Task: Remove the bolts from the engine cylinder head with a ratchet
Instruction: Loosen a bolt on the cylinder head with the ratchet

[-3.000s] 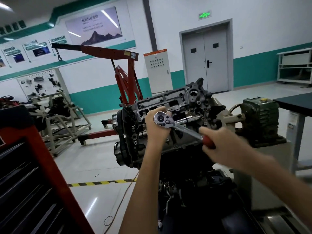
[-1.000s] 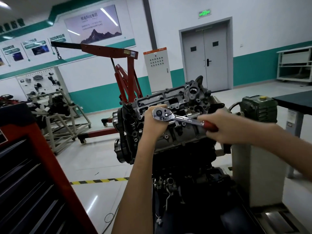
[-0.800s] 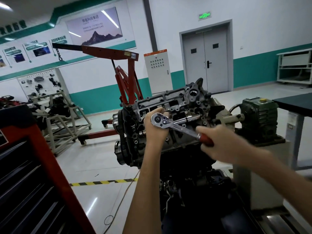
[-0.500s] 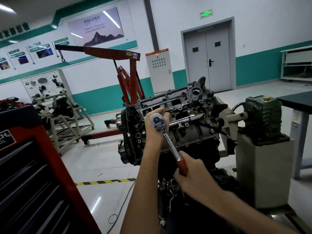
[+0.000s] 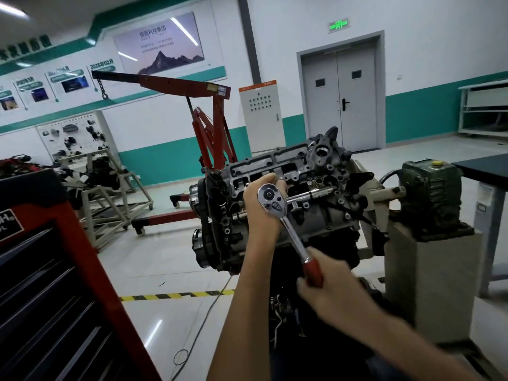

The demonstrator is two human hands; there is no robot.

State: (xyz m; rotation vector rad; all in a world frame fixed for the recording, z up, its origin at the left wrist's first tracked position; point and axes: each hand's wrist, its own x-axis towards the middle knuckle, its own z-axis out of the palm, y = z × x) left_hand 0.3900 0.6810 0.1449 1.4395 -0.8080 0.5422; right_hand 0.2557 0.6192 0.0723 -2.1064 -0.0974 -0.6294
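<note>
The grey engine cylinder head (image 5: 316, 171) sits tilted on a stand at the middle of the view. A chrome ratchet (image 5: 286, 224) with a red grip points down and to the right from its round head, and a long extension bar runs from that head into the cylinder head. My left hand (image 5: 259, 204) wraps around behind the ratchet head and steadies it. My right hand (image 5: 327, 290) grips the red handle low on the right. The bolt under the socket is hidden.
A red and black tool cabinet (image 5: 55, 270) fills the lower left. A red engine crane (image 5: 198, 116) stands behind the engine. A green gearbox (image 5: 431, 193) sits on the stand's pedestal at right, beside a dark table (image 5: 483, 166). A cable lies on the floor.
My right hand has swung the ratchet handle down from pointing right to pointing down and right, then held roughly there. My left hand has stayed on the ratchet head.
</note>
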